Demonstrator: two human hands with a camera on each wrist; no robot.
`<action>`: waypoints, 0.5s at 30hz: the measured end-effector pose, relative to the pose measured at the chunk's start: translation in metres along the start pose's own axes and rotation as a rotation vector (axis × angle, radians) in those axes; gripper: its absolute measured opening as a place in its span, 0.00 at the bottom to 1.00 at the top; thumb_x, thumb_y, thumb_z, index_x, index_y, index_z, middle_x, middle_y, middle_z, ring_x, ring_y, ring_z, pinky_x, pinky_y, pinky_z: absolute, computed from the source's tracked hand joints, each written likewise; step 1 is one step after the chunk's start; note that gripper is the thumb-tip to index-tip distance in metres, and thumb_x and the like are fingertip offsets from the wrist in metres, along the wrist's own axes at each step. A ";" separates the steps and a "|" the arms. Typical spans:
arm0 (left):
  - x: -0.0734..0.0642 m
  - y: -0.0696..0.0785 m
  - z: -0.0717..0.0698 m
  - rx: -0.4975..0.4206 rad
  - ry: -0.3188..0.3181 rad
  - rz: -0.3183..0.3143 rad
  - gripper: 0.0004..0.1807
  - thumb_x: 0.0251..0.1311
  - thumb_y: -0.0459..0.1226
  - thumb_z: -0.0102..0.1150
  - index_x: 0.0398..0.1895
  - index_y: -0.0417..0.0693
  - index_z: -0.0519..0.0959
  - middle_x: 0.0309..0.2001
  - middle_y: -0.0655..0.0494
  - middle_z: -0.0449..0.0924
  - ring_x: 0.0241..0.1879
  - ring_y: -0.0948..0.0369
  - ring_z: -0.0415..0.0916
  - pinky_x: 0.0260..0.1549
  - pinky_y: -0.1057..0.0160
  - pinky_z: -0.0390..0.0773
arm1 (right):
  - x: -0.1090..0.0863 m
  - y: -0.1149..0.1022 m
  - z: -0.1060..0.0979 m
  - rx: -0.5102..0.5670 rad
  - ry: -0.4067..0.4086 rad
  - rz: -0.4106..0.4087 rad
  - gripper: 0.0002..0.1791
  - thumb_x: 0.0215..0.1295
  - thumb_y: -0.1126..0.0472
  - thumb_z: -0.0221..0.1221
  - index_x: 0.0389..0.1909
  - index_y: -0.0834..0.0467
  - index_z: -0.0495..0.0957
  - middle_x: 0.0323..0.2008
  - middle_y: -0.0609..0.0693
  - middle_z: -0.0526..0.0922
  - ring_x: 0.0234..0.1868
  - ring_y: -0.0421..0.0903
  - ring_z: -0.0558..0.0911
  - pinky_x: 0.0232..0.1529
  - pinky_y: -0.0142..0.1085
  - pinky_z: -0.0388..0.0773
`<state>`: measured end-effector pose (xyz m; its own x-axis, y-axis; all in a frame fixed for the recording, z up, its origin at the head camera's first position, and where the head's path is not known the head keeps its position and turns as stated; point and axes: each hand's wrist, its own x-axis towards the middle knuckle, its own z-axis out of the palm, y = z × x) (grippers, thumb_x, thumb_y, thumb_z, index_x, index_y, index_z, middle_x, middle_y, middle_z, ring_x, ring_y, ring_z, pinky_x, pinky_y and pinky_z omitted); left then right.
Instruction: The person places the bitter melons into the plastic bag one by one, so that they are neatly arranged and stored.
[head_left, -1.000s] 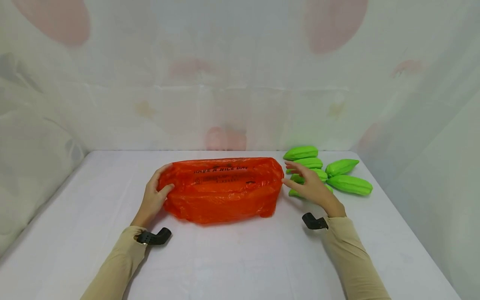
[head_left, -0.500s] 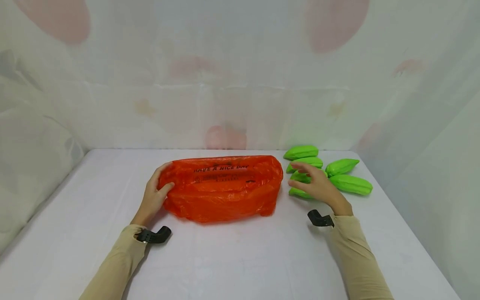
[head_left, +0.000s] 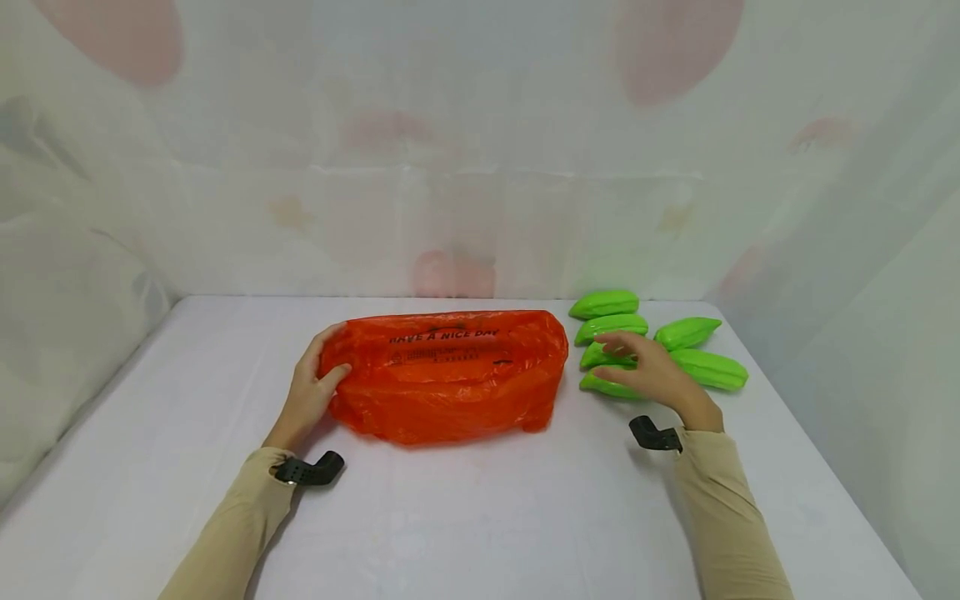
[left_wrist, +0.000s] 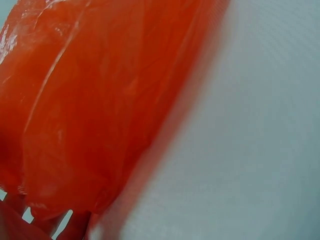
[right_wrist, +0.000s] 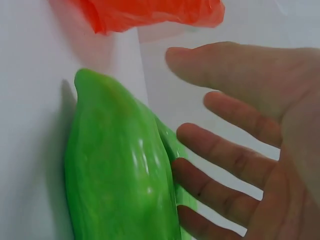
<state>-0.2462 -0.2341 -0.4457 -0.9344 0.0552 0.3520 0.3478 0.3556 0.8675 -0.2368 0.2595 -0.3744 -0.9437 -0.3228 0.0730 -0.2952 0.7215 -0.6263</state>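
Observation:
A red plastic bag (head_left: 450, 408) with black lettering lies on the white table, its mouth spread open. My left hand (head_left: 302, 396) holds the bag's left edge, thumb at the near side and fingers at the far side. The left wrist view is mostly filled by red plastic (left_wrist: 90, 110), with the fingers partly hidden under it. Over the green, ridged, pointed gourds at the right hovers my right hand (head_left: 660, 377), fingers spread and holding nothing. From the right wrist, one gourd (right_wrist: 117, 165) appears close beside the fingertips; contact cannot be told.
Several gourds lie in a loose column right of the bag, with two more, such as one long gourd (head_left: 708, 369), farther right. A white cloth covers the table (head_left: 480, 533). Patterned curtains (head_left: 480, 208) hang behind and at both sides.
My right hand has left the bag's right edge and moved right, over the gourds. The left hand keeps its hold, and the bag has barely moved.

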 end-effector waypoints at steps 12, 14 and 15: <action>-0.001 -0.001 0.000 0.016 -0.016 -0.007 0.34 0.66 0.24 0.45 0.75 0.50 0.59 0.71 0.44 0.64 0.69 0.49 0.59 0.61 0.81 0.57 | -0.007 0.006 -0.010 -0.047 -0.052 0.026 0.27 0.62 0.56 0.66 0.60 0.63 0.75 0.54 0.63 0.82 0.56 0.61 0.79 0.58 0.56 0.73; -0.001 0.000 0.000 0.014 -0.017 -0.008 0.34 0.66 0.24 0.45 0.75 0.50 0.59 0.71 0.44 0.64 0.69 0.49 0.59 0.61 0.81 0.57 | -0.008 0.008 -0.011 -0.052 -0.062 0.025 0.27 0.62 0.56 0.67 0.60 0.64 0.75 0.54 0.63 0.82 0.57 0.61 0.78 0.59 0.56 0.73; -0.001 0.000 0.000 0.010 -0.016 -0.006 0.34 0.66 0.24 0.45 0.75 0.50 0.60 0.71 0.43 0.64 0.69 0.48 0.59 0.61 0.81 0.57 | -0.008 0.008 -0.012 -0.050 -0.066 0.023 0.28 0.62 0.56 0.67 0.60 0.65 0.75 0.55 0.63 0.81 0.57 0.62 0.78 0.59 0.56 0.73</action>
<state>-0.2455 -0.2345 -0.4459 -0.9375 0.0678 0.3412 0.3415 0.3656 0.8658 -0.2337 0.2750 -0.3711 -0.9387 -0.3445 0.0070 -0.2827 0.7583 -0.5874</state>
